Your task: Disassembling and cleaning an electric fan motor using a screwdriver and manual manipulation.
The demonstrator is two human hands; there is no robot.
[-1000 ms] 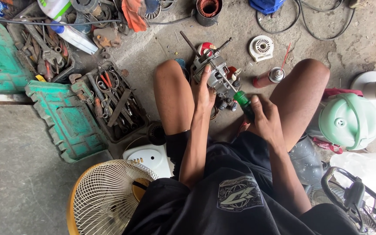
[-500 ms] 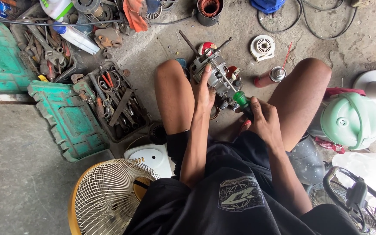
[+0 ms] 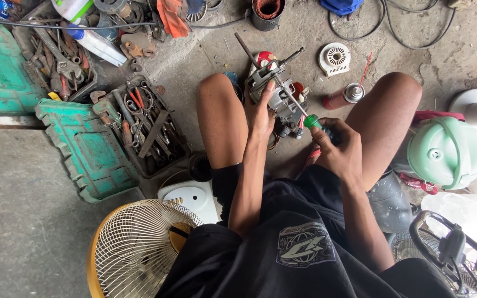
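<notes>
While the person sits on the concrete floor (image 3: 23,221) with knees apart, the big items ring the scene: a yellow fan guard (image 3: 133,251) at lower left, a pale green fan housing (image 3: 447,152) at right, two green toolbox lids (image 3: 86,149) and a tray of tools (image 3: 144,127) on the left. Smaller now, between the knees sits the fan motor (image 3: 274,91), its shaft pointing up and away. The left hand (image 3: 260,113) is clamped on the motor's near side, steadying it against the floor. The right hand (image 3: 340,149) is closed around a green-handled screwdriver (image 3: 311,121), whose shank runs up into the motor body. Just beyond lie a white vented cap (image 3: 336,57) and a red spray can (image 3: 342,96). By my reading this is the screw-working stage on the motor casing; the next turn calls for the tip seated square and the motor held firm so it doesn't slip.
</notes>
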